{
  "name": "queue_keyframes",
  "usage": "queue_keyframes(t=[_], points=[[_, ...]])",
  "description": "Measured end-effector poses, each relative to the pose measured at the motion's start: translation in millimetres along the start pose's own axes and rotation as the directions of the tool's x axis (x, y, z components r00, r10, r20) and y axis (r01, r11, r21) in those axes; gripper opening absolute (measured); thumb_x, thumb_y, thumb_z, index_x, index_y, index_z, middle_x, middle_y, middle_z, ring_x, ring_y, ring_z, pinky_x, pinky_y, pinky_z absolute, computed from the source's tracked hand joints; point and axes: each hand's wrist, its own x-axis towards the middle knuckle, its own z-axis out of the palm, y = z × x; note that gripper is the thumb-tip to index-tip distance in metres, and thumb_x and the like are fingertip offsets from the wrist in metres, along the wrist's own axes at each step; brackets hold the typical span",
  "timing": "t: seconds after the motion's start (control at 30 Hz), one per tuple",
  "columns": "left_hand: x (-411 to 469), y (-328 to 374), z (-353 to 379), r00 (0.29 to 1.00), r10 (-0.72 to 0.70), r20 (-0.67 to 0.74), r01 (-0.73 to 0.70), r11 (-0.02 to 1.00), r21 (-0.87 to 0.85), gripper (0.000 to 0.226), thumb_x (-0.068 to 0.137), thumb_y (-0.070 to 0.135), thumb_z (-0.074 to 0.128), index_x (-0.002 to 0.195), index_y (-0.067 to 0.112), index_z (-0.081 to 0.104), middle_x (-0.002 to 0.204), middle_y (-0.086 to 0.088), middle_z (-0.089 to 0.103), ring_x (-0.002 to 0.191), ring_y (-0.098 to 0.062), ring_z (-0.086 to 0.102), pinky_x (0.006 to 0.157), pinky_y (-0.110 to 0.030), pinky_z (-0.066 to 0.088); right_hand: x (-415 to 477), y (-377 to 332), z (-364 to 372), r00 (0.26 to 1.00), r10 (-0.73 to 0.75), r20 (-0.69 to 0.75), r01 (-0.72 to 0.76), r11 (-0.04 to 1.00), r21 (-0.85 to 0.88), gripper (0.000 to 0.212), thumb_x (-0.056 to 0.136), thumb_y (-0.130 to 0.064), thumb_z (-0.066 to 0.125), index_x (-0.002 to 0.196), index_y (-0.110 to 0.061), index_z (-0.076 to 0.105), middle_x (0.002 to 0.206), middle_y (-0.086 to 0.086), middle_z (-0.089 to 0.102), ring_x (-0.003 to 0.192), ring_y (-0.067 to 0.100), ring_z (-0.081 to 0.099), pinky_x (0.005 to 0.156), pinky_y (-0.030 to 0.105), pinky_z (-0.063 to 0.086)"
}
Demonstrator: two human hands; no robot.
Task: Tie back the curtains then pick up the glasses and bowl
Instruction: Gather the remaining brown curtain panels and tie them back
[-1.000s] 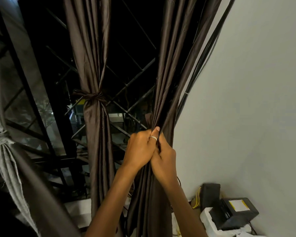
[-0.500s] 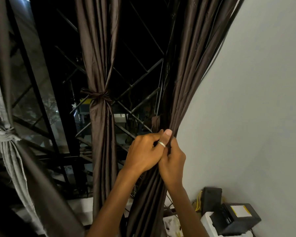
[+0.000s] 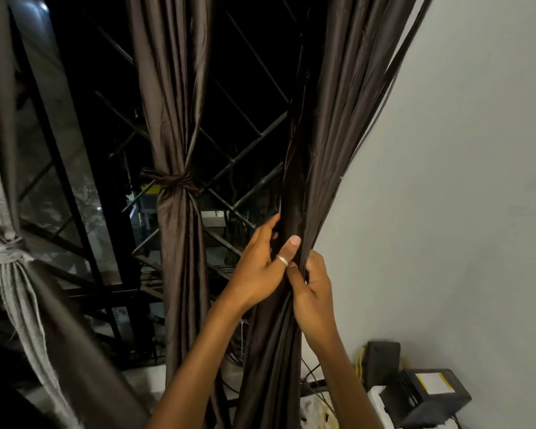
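Observation:
A dark brown satin curtain [image 3: 331,125] hangs beside the white wall, gathered into a bunch at mid height. My left hand [image 3: 260,267], with a ring on the thumb, wraps around the bunch from the left, its fingers reaching behind the folds. My right hand [image 3: 313,286] grips the same bunch from the right, just below. A second brown curtain [image 3: 174,103] to the left is tied with a knotted band [image 3: 177,181]. A grey curtain [image 3: 10,267] at the far left is tied too. No glasses or bowl are in view.
Behind the curtains is a dark window with a metal lattice grille [image 3: 248,125]. The white wall [image 3: 461,181] fills the right side. Low at the right stand a black box [image 3: 384,357], a black device with a yellow label [image 3: 430,394] and loose cables.
My left hand has loosened its fist and its fingers now reach up and around the back of the curtain bunch. The view has shifted slightly, and both hands sit a little lower right.

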Motion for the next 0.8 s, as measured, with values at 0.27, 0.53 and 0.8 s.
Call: queue_keyframes(t=[0.27, 0.53, 0.8], points=[[12.0, -0.9, -10.3, 0.994, -0.012, 0.105, 0.029, 0.986, -0.166, 0.082, 0.074, 0.068, 0.072, 0.143, 0.034, 0.045, 0.141, 0.007, 0.056, 0.123, -0.004, 0.060, 0.104, -0.034, 0.052, 19.8, -8.0, -24.2, 0.960, 0.183, 0.210, -0.243, 0.919, 0.311, 0.031, 0.105, -0.005, 0.045, 0.129, -0.006, 0.064, 0.116, 0.009, 0.075, 0.106, 0.018, 0.072, 0.085, 0.024, 0.057], [12.2, 8.2, -2.0, 0.999, -0.006, 0.049, 0.013, 0.988, -0.153, 0.039, 0.089, 0.048, 0.070, 0.124, 0.032, 0.066, 0.113, 0.011, 0.075, 0.109, -0.006, 0.069, 0.100, -0.039, 0.055, 23.1, -2.8, -12.7, 0.949, 0.261, 0.177, -0.295, 0.933, 0.208, 0.020, 0.107, -0.023, 0.049, 0.119, -0.012, 0.060, 0.109, 0.009, 0.073, 0.102, 0.014, 0.071, 0.089, 0.027, 0.057], [9.4, 14.4, -11.1, 0.998, -0.068, -0.008, 0.063, 0.961, -0.271, 0.018, 0.100, 0.024, 0.061, 0.114, 0.020, 0.072, 0.106, 0.003, 0.078, 0.102, -0.010, 0.073, 0.084, -0.020, 0.057, 18.4, -10.1, -16.3, 0.986, 0.137, 0.096, -0.130, 0.988, -0.078, 0.019, 0.099, -0.030, 0.065, 0.117, -0.023, 0.062, 0.104, -0.005, 0.074, 0.094, 0.005, 0.072, 0.086, 0.030, 0.061]])
